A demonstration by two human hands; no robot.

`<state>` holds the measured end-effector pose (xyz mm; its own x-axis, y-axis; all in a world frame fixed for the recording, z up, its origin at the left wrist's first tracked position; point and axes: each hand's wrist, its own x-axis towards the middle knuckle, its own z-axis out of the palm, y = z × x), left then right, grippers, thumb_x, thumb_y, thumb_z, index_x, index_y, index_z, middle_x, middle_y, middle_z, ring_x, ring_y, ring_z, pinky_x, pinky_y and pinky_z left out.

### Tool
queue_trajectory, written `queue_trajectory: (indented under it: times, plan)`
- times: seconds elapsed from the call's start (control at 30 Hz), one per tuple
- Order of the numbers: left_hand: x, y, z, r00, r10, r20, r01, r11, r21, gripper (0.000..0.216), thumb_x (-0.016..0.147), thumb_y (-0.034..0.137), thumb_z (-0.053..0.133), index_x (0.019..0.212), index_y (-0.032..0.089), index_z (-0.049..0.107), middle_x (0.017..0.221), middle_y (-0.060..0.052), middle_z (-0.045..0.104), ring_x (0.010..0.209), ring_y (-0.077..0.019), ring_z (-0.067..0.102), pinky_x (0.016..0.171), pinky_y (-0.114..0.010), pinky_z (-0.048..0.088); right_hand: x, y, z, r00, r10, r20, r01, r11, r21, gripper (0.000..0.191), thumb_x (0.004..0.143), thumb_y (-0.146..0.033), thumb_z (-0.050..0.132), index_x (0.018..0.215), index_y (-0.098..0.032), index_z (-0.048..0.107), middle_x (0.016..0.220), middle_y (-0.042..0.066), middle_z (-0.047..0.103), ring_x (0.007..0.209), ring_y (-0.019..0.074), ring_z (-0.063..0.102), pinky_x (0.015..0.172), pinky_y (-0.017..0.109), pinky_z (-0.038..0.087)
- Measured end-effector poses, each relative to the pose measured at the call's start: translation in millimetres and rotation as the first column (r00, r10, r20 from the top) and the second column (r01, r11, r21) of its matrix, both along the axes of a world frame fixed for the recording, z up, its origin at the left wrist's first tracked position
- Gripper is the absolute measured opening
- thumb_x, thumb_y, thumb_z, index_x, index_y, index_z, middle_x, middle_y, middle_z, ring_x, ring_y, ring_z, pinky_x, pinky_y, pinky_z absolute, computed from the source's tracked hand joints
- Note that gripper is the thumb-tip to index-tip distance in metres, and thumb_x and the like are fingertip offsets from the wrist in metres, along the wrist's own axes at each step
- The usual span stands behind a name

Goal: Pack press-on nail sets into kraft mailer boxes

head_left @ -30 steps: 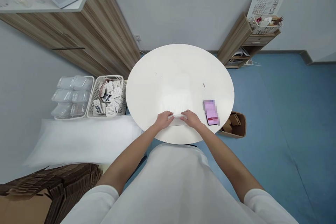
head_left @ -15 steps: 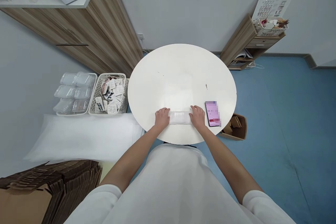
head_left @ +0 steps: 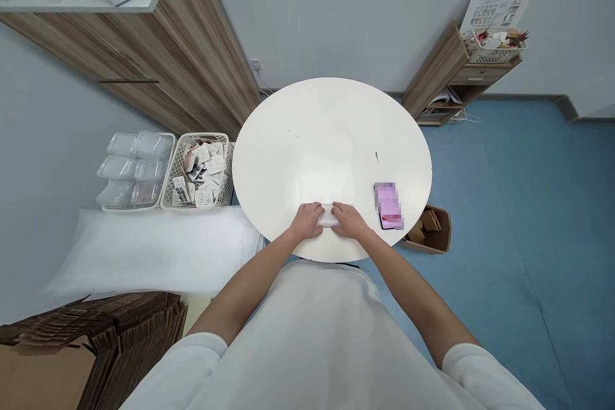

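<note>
On the round white table (head_left: 331,115), close to my body, lies a small white, slightly translucent wrapped bundle (head_left: 327,216). My left hand (head_left: 307,220) curls over its left end, and my right hand (head_left: 348,220) over its right end. Only the short middle part of the bundle shows between my fingers. A faint pale rectangle reaches away from it across the tabletop; whether this is a sheet or glare I cannot tell. To the right of my right hand lies a phone (head_left: 388,205) with a pink screen, touched by neither hand.
At the left stand a basket of printed cards (head_left: 204,173) and a tray of clear plastic boxes (head_left: 132,166). Below them are white translucent sheets (head_left: 158,250) and stacked brown cardboard (head_left: 110,339). A cardboard box (head_left: 437,234) sits on the floor at the table's right.
Both hands have moved inward along the bundle, closer to each other, and now cover more of it. The phone and the baskets have stayed in place.
</note>
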<state>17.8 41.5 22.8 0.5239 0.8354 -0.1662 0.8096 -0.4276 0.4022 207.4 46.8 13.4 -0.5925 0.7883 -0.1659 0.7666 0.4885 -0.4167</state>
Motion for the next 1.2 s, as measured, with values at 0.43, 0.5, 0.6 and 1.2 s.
queue_trajectory:
  times: [0.43, 0.5, 0.6, 1.2]
  plan:
    - [-14.6, -7.7, 12.6, 0.986, 0.004, 0.168, 0.055, 0.939, -0.34, 0.033, 0.071, 0.038, 0.05, 0.1, 0.022, 0.056, 0.098, -0.003, 0.062, 0.087, -0.0203, 0.057, 0.073, -0.028, 0.043, 13.6, -20.5, 22.6, 0.945, -0.253, -0.209, 0.138, 0.885, -0.445, 0.03, 0.07, -0.038, 0.058, 0.094, -0.022, 0.054, 0.111, 0.006, 0.056, 0.096, 0.0201, 0.054, 0.077, 0.03, 0.04]
    - [-16.5, -0.2, 13.8, 0.981, 0.052, 0.185, 0.021, 0.929, -0.371, 0.033, 0.076, 0.042, 0.044, 0.1, 0.022, 0.057, 0.098, -0.002, 0.062, 0.086, -0.0196, 0.057, 0.072, -0.028, 0.043, 13.7, -12.0, 23.1, 0.913, -0.331, -0.237, 0.198, 0.87, -0.452, 0.026, 0.071, -0.041, 0.057, 0.089, -0.022, 0.057, 0.112, 0.005, 0.056, 0.098, 0.0193, 0.053, 0.079, 0.03, 0.04]
    - [-19.7, 8.4, 13.3, 0.969, 0.153, 0.194, -0.087, 0.945, -0.314, 0.037, 0.08, 0.045, 0.039, 0.103, 0.021, 0.055, 0.101, -0.003, 0.061, 0.088, -0.0192, 0.057, 0.074, -0.029, 0.044, 12.0, 0.2, 20.8, 0.879, -0.425, -0.216, 0.297, 0.842, -0.451, 0.026, 0.074, -0.045, 0.052, 0.085, -0.023, 0.058, 0.096, 0.002, 0.062, 0.086, 0.0177, 0.056, 0.072, 0.029, 0.042]
    - [-20.1, 2.0, -6.8, 0.973, 0.226, -0.049, -0.213, 0.957, 0.197, 0.041, 0.077, 0.019, 0.043, 0.119, 0.02, 0.041, 0.128, -0.009, 0.042, 0.12, -0.0239, 0.035, 0.096, -0.039, 0.028, 4.8, 3.9, -0.8, 0.927, -0.374, -0.016, 0.37, 0.911, 0.182, 0.033, 0.077, -0.024, 0.049, 0.11, -0.02, 0.048, 0.128, 0.011, 0.041, 0.12, 0.026, 0.032, 0.097, 0.043, 0.024]
